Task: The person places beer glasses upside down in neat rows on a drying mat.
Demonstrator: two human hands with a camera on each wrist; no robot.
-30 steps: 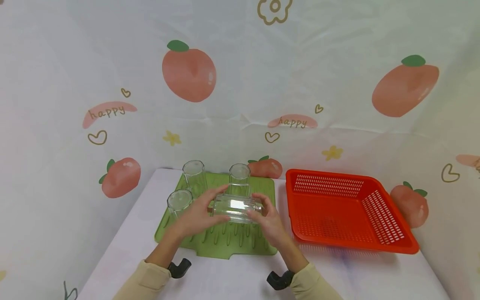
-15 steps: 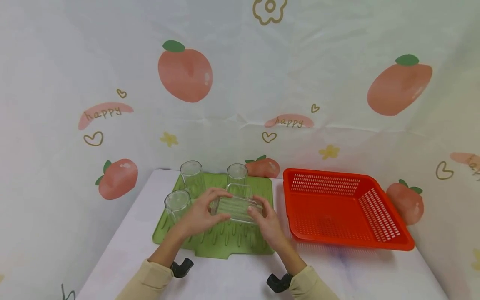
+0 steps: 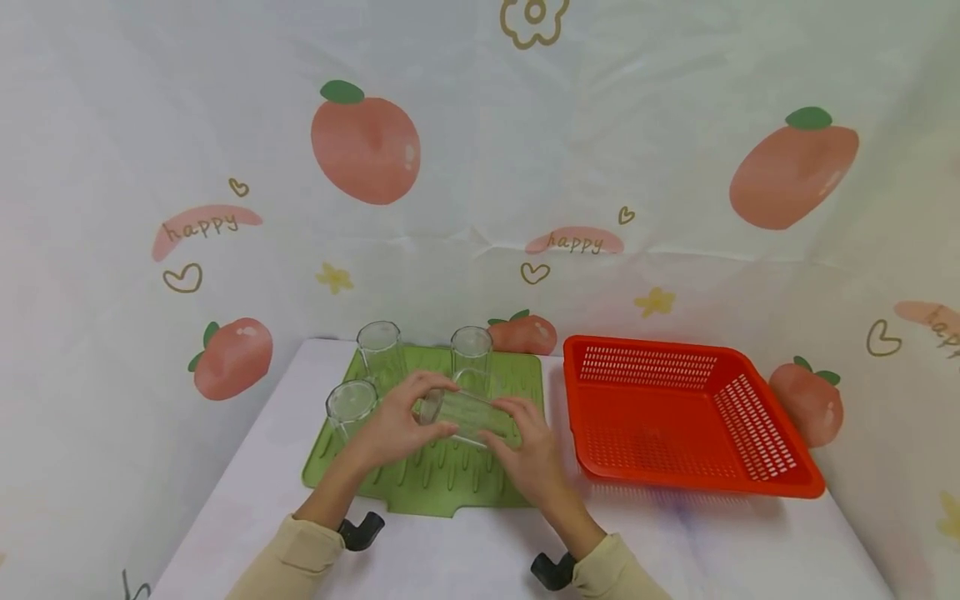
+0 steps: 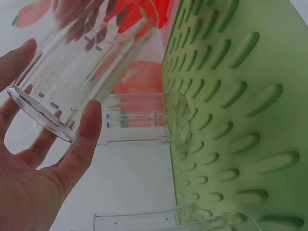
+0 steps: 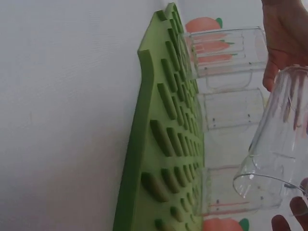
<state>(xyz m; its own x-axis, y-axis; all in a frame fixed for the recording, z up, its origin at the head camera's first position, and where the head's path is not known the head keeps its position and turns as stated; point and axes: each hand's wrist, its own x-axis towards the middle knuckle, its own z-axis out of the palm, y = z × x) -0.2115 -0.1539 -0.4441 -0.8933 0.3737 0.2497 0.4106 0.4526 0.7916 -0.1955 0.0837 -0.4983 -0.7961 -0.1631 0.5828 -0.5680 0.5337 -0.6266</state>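
Note:
A clear drinking glass (image 3: pixel 467 417) lies sideways between my two hands, over the green mat. My left hand (image 3: pixel 397 423) holds its base end, thumb and fingers on opposite sides. My right hand (image 3: pixel 534 457) has its thumb and fingers round the rim end. In the left wrist view the thick base of the glass (image 4: pixel 96 62) rests in the left hand (image 4: pixel 36 183). From the right wrist, the glass (image 5: pixel 276 130) points its rim down towards the right hand's fingertips (image 5: pixel 297 206); most of that hand is out of frame.
Three more clear glasses stand on the ridged green drying mat (image 3: pixel 420 496): one at the back left (image 3: pixel 381 346), one at the front left (image 3: pixel 351 404), one at the back middle (image 3: pixel 471 350). Right of the mat is a red plastic basket (image 3: pixel 652 417) on the white table (image 3: pixel 480 558).
The glass has turned slightly, its right end dropping a little towards the person. My right hand has shifted its hold along it; the left hand keeps its hold. The head view has drifted slightly.

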